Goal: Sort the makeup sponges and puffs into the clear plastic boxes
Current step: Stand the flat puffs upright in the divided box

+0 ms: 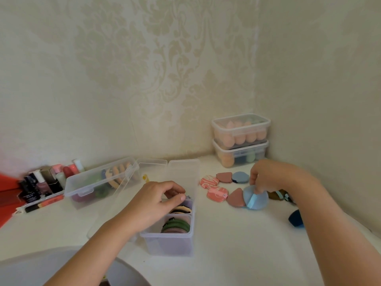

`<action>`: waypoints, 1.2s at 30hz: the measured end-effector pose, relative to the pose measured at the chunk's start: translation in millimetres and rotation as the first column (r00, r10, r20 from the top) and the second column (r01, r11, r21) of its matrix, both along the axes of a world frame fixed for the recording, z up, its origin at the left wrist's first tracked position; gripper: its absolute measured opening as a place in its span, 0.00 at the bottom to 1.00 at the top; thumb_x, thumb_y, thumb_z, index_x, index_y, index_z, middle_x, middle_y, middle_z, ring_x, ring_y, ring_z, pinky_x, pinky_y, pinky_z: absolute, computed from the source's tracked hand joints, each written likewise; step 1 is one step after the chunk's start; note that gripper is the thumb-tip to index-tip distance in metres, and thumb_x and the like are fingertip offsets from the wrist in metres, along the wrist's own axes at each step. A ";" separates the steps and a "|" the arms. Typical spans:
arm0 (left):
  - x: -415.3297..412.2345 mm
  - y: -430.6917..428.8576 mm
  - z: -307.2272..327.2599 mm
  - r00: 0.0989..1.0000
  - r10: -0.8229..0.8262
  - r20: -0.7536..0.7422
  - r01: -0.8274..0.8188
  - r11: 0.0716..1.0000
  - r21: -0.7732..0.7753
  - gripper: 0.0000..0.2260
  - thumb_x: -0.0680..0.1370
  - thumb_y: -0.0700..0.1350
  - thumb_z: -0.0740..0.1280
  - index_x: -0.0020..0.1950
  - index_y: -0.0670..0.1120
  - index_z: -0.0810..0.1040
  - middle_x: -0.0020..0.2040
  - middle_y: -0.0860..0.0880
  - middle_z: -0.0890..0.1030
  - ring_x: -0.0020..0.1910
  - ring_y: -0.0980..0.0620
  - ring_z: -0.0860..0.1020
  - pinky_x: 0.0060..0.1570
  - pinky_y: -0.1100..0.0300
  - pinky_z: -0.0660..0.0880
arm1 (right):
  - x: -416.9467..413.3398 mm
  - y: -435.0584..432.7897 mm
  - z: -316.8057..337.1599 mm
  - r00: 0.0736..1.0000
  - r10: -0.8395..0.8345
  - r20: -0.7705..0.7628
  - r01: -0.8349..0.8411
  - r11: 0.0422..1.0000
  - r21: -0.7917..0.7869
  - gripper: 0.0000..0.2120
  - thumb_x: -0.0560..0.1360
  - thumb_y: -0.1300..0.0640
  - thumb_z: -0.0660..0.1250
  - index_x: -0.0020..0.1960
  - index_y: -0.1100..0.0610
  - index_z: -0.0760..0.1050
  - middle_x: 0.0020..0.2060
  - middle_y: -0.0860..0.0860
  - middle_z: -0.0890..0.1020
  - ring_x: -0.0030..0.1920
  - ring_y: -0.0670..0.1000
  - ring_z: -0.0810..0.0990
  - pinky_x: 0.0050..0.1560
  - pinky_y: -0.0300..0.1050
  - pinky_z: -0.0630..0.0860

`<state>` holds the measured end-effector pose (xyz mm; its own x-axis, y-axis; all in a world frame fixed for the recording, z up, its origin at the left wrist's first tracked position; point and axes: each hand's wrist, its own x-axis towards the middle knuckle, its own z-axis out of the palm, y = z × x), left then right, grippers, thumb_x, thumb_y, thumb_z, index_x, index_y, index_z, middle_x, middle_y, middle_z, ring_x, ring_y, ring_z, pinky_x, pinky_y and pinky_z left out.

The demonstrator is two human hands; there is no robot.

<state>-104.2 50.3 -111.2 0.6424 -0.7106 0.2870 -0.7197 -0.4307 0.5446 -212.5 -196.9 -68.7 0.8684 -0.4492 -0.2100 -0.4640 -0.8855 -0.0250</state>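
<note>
Two walls (144, 69) meet in a corner right of centre in the frame, both papered in pale cream with a faint damask pattern of scrolling leaves; the right-hand wall (319, 79) looks plainer and slightly shadowed; a white tabletop (226, 254) fills the lower half, running up to the walls; soft, even light falls across it; something red (8, 195) sits at the left edge.

Right hand (268, 176) blurred (fingers' grip unclear); dark puffs (277, 195) half hidden behind wrist.

Four clear plastic boxes (168, 240), two hands (158, 201), two pink patterned puffs (217, 195)
</note>
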 end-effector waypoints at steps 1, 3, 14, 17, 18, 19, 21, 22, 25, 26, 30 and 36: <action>0.5 -0.3 0.3 1.000 -0.006 0.003 0.006 1.000 0.012 0.04 0.75 0.48 0.68 0.47 0.53 0.82 0.42 0.59 0.83 0.46 0.66 0.78 0.44 0.76 0.69 | -2.4 2.8 5.4 0.997 0.007 0.071 -0.009 1.000 0.029 0.14 0.76 0.57 0.66 0.61 0.58 0.76 0.57 0.53 0.79 0.52 0.50 0.77 0.42 0.38 0.70; 1.2 -0.6 0.5 1.000 -0.026 0.001 0.026 0.999 0.034 0.04 0.76 0.48 0.67 0.44 0.54 0.83 0.42 0.60 0.83 0.46 0.64 0.78 0.45 0.73 0.70 | -2.3 9.7 12.1 0.954 -0.017 0.298 -0.037 0.984 0.175 0.10 0.75 0.59 0.65 0.56 0.57 0.78 0.52 0.52 0.81 0.48 0.49 0.78 0.41 0.38 0.71; 2.5 -0.1 1.3 0.996 -0.041 -0.074 0.045 0.997 0.061 0.07 0.76 0.50 0.66 0.41 0.56 0.83 0.42 0.58 0.82 0.46 0.62 0.78 0.49 0.66 0.71 | 19.2 67.4 0.0 0.656 0.006 0.755 -0.510 0.740 0.438 0.10 0.77 0.64 0.61 0.49 0.52 0.79 0.37 0.48 0.77 0.26 0.39 0.72 0.27 0.30 0.68; 0.2 0.3 2.9 0.994 -0.052 -0.091 0.057 0.997 0.054 0.09 0.76 0.50 0.66 0.39 0.60 0.83 0.42 0.57 0.81 0.46 0.61 0.78 0.49 0.66 0.70 | 21.2 65.8 -2.0 0.684 0.018 0.729 -0.554 0.663 0.504 0.15 0.74 0.68 0.65 0.56 0.52 0.78 0.43 0.48 0.80 0.37 0.39 0.78 0.39 0.36 0.76; -0.5 0.5 3.2 0.994 -0.054 -0.097 0.058 0.997 0.046 0.09 0.76 0.50 0.66 0.39 0.61 0.83 0.42 0.57 0.81 0.46 0.61 0.78 0.50 0.66 0.70 | 22.7 66.2 -4.1 0.682 0.006 0.731 -0.545 0.671 0.503 0.15 0.74 0.68 0.66 0.57 0.54 0.78 0.42 0.48 0.80 0.38 0.40 0.79 0.40 0.34 0.76; -1.0 0.5 3.6 0.993 -0.053 -0.102 0.057 0.998 0.039 0.09 0.76 0.50 0.66 0.39 0.61 0.83 0.42 0.56 0.81 0.47 0.61 0.77 0.50 0.66 0.70 | 23.6 67.7 -5.6 0.674 -0.032 0.738 -0.530 0.675 0.514 0.12 0.74 0.67 0.67 0.55 0.57 0.79 0.39 0.49 0.81 0.36 0.41 0.79 0.38 0.31 0.76; -1.7 0.9 4.2 0.992 -0.049 -0.115 0.052 0.998 0.031 0.08 0.76 0.51 0.67 0.40 0.61 0.84 0.42 0.55 0.80 0.47 0.61 0.77 0.52 0.64 0.70 | 27.8 73.2 -10.6 0.664 -0.136 0.736 -0.493 0.660 0.567 0.05 0.75 0.62 0.67 0.50 0.58 0.80 0.31 0.48 0.79 0.27 0.43 0.76 0.33 0.36 0.74; -1.9 1.0 4.3 0.992 -0.042 -0.122 0.046 0.999 0.029 0.07 0.75 0.51 0.67 0.41 0.61 0.84 0.43 0.54 0.79 0.47 0.61 0.77 0.53 0.63 0.71 | 31.0 75.6 -13.9 0.662 -0.160 0.732 -0.463 0.681 0.567 0.03 0.75 0.59 0.68 0.47 0.57 0.80 0.27 0.47 0.77 0.26 0.45 0.75 0.32 0.40 0.73; -1.8 0.2 4.7 0.991 -0.007 -0.137 0.012 1.000 0.029 0.06 0.74 0.53 0.68 0.41 0.58 0.85 0.43 0.54 0.78 0.46 0.60 0.77 0.54 0.58 0.72 | 37.2 82.2 -23.2 0.697 -0.082 0.712 -0.359 0.820 0.446 0.05 0.74 0.51 0.68 0.41 0.51 0.79 0.26 0.44 0.72 0.28 0.44 0.70 0.33 0.41 0.67; -2.3 -0.3 5.0 0.991 -0.004 -0.136 0.007 1.000 0.026 0.06 0.74 0.53 0.68 0.41 0.59 0.85 0.43 0.53 0.79 0.46 0.60 0.77 0.54 0.57 0.72 | 36.1 85.4 -23.5 0.709 -0.050 0.703 -0.344 0.847 0.407 0.06 0.75 0.50 0.68 0.43 0.51 0.79 0.27 0.44 0.71 0.30 0.44 0.69 0.32 0.39 0.64; -3.5 -1.1 6.0 0.992 0.012 -0.129 -0.015 1.000 -0.022 0.03 0.71 0.54 0.71 0.38 0.61 0.84 0.40 0.54 0.81 0.43 0.59 0.79 0.51 0.55 0.74 | 31.4 95.4 -21.4 0.740 0.083 0.668 -0.305 0.926 0.224 0.11 0.77 0.49 0.62 0.54 0.51 0.80 0.43 0.48 0.80 0.43 0.48 0.74 0.31 0.32 0.56; -1.3 -1.8 3.3 0.993 0.029 -0.115 -0.035 0.998 -0.055 0.05 0.68 0.58 0.73 0.38 0.58 0.84 0.37 0.53 0.80 0.39 0.58 0.78 0.47 0.55 0.74 | 33.4 98.4 -21.8 0.776 0.178 0.605 -0.290 0.952 0.093 0.13 0.77 0.49 0.61 0.52 0.54 0.81 0.48 0.52 0.83 0.50 0.54 0.78 0.32 0.38 0.58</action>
